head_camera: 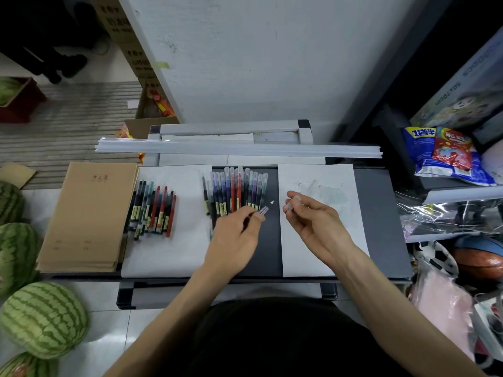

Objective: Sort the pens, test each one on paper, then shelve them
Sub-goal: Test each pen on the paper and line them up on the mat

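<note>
As its cap is off, entry 1 is the pen (263, 210): dark barrel, clear grip section, bare tip aimed at 2 o'clock. It hangs over the dark desk top (381, 213), betw. two white sheets.
- L hand (236, 232): thumb & forefinger pinch the pen near the grip section, other fingers curled under. Reads as a hold for writing.
- Cap (291, 204): clear, at 3 o'clock of the tip, just apart from it. R hand (313, 221) pinches it at the fingertips, prob. so it can go back on after the trial.
- Test sheet (340, 240): under the R hand, w/ faint scribbles at 12 o'clock of that hand. Likely why the tip points that way.
- Capped pen row (236, 186): 11 o'clock of the pen, side by side, caps away from the person. Reds, purples, darks. Tested or not: can't tell.
- Second pen batch (153, 210): 9 o'clock, on the left sheet (168, 257), well apart from the row. The gap suggests sorted piles.
- Exercise books (87, 213): brown stack, just beside the left sheet, farther at 9 o'clock.
- Surrounds: watermelons (43, 319) on the floor at 8 o'clock; snack bags (446, 153) on racks at 2 o'clock. Which shelf takes the pens, I can't tell.
</note>
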Demonstrator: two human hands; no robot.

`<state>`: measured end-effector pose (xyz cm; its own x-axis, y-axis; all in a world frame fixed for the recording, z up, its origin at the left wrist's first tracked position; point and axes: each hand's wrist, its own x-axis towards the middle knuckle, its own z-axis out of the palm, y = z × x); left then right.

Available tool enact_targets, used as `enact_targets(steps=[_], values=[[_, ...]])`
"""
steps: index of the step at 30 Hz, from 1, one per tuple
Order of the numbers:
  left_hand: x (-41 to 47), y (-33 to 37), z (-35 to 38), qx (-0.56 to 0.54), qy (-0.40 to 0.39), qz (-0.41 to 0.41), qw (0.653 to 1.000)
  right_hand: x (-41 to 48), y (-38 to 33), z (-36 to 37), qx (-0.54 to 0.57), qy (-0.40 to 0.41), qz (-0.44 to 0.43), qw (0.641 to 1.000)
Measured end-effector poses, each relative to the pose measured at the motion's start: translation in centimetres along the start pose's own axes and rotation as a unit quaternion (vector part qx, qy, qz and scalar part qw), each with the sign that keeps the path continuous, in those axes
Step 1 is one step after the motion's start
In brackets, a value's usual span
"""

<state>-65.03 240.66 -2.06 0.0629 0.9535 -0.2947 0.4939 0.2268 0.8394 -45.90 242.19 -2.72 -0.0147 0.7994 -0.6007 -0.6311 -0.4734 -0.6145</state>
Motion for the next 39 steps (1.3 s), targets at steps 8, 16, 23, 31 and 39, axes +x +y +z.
enact_targets(steps=[8,16,23,31,39], values=[[-0.7,0.6,0.8,-0.017,-0.008,0.019,1.0,-1.3,-0.6,1.2,-0.023,-0.029,0.015,0.999],[-1.0,0.4,0.8,-0.017,-0.015,0.011,1.0,-1.5,-0.3,1.6,-0.098,-0.016,-0.039,0.994],[-0.9,0.0,1.0,-0.017,-0.024,0.023,0.999,-1.2,0.6,1.3,-0.193,-0.046,-0.068,0.978],[-0.6,-0.6,1.0,-0.049,-0.056,0.006,0.997,-0.9,1.5,0.9,-0.204,-0.052,-0.062,0.976],[-0.6,0.0,1.0,-0.335,-0.169,-0.206,0.904,-0.5,1.4,0.9,-0.192,-0.08,-0.034,0.978]])
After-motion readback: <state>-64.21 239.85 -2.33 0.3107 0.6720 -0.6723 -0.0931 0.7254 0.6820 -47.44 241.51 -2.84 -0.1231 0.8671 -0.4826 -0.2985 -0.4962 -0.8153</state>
